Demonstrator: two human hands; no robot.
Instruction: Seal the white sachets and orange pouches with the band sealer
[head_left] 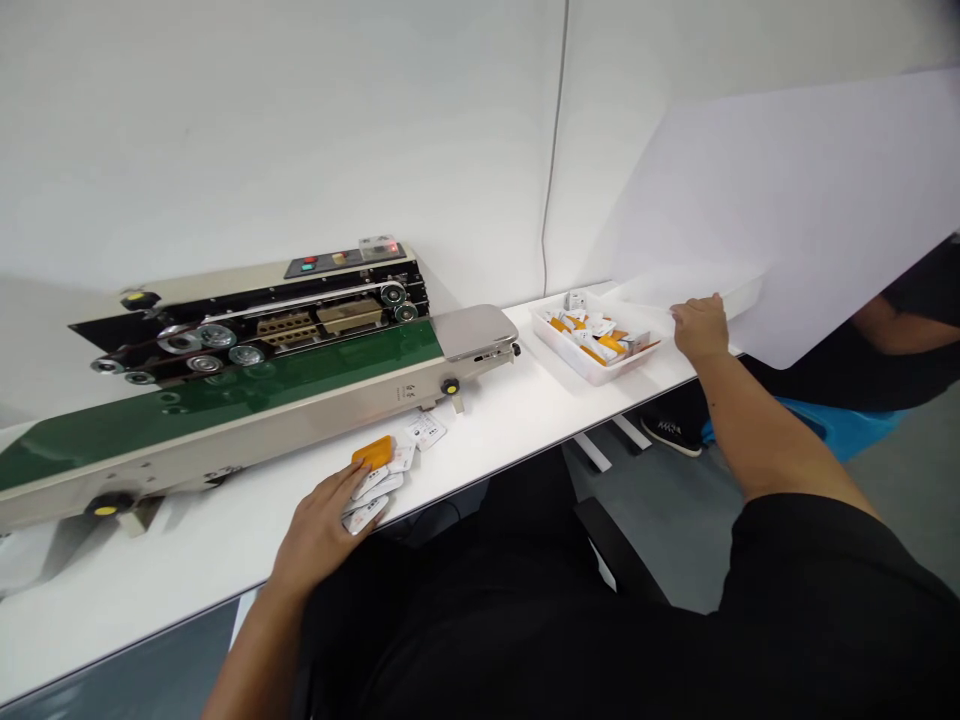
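Green-belted metal machine (247, 378) standing leftmost, we are touching small flat orange and white packets (381, 487) on white tabletop (480, 440) with left hand (322, 515), digits apart, translucent plastic tub (600, 373) holding more, right hand (703, 325) curling by large white sheet (810, 200), its grip we cannot tell.

conveyor belt (247, 395): left end cut off | packets (379, 485), table's (517, 420) front edge: print illegible | co-worker (904, 325): partly behind white sheet (787, 190)

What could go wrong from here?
Touched by the fingers of the left hand, the small white and orange packets lie near the white table's front edge; some might slide off. The translucent plastic bin, heaped with similar packets, sits near that edge, so a bump from the right arm could tip it.
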